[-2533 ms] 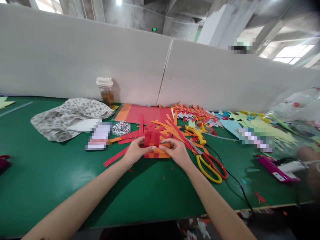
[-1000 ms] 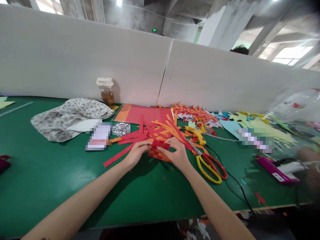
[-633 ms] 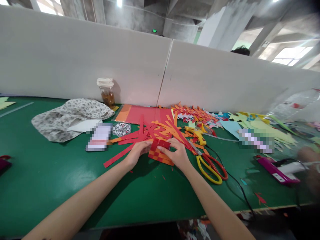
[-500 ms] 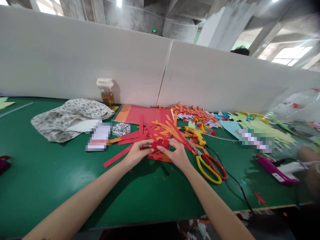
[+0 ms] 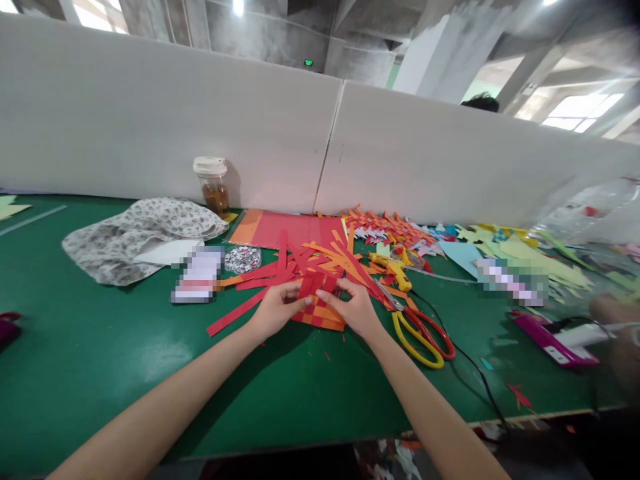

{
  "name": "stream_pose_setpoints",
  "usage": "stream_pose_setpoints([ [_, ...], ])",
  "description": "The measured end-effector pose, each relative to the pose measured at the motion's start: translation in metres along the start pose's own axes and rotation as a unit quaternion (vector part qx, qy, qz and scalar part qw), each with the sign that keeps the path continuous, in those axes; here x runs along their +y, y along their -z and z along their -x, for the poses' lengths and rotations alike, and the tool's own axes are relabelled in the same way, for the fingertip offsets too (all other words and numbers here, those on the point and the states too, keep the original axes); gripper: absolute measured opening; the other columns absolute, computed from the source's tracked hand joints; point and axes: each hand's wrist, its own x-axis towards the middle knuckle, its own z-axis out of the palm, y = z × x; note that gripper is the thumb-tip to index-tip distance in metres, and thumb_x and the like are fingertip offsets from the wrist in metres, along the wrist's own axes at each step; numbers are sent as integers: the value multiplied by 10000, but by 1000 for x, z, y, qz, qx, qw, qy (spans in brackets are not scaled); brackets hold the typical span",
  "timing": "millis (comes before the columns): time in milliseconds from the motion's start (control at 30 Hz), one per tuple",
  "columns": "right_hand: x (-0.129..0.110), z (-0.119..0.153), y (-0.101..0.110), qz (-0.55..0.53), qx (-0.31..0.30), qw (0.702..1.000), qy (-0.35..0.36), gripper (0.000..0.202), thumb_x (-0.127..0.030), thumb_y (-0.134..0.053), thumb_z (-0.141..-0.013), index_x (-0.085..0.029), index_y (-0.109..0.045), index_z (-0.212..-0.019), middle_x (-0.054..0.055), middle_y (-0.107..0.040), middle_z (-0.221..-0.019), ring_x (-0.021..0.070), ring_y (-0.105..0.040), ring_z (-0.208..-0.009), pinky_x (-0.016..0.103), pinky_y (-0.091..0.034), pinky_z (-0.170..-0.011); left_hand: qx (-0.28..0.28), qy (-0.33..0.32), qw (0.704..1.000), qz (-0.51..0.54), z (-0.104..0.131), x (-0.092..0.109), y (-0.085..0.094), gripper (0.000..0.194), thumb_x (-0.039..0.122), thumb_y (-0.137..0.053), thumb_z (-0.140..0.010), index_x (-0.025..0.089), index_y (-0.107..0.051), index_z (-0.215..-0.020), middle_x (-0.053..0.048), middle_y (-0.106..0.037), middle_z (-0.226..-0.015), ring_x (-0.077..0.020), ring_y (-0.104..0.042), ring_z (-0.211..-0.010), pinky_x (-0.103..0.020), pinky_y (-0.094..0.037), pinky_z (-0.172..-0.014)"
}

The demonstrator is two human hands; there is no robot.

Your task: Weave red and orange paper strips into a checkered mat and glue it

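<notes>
Woven pc (image 5: 320, 313) flatter, edges (image 5: 324, 327) btwn hands (image 5: 274, 309) (image 5: 354, 308)

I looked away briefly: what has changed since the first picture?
The woven paper piece has shifted slightly toward the person and shows more of its checkered face. The left hand and right hand both still hold it. The scissors, glue gun and loose strips stayed where they were.

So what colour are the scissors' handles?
One handle is yellow, the other red; the head view shows them best.
</notes>
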Motion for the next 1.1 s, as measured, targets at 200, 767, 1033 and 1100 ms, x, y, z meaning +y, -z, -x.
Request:
stream_pose_setpoints([
  [200,10,-1,0,-78,13,997,-17,329,-342,-697,-695,-180,-632,-975,53,-691,-779,197,-659,-753,366,-527,-751,47,10,999,7,0,6,-1,325,353,-749,-659,139,-668,-890,-77,-727,-903,-201,-675,-823,-341,-510,-812],
  [767,1,1,-4,-123,8,992,-26,238,-308,-724,-684,-191,-655,-879,49,-715,-792,200,-684,-771,349,-555,-766,17,32,999,19,2,5,-4,423,296,-760,-652,147,-658,-1034,-90,-718,-995,-205,-681,-858,-339,-523,-819],
  [1033,2,0,-3,-125,-25,991,-33,342,-318,-728,-683,-189,-642,-987,69,-718,-915,215,-674,-873,345,-535,-787,63,28,997,25,1,5,-3,434,368,-768,-631,132,-669,-982,-96,-725,-946,-219,-685,-828,-371,-530,-809],
  [1100,2,-1,-1,-119,-33,992,-40,381,-318,-714,-696,-185,-617,-1039,57,-717,-862,206,-672,-815,322,-534,-713,90,29,995,21,1,5,-2,428,369,-772,-628,130,-670,-969,-98,-726,-933,-222,-684,-823,-370,-533,-800],
])
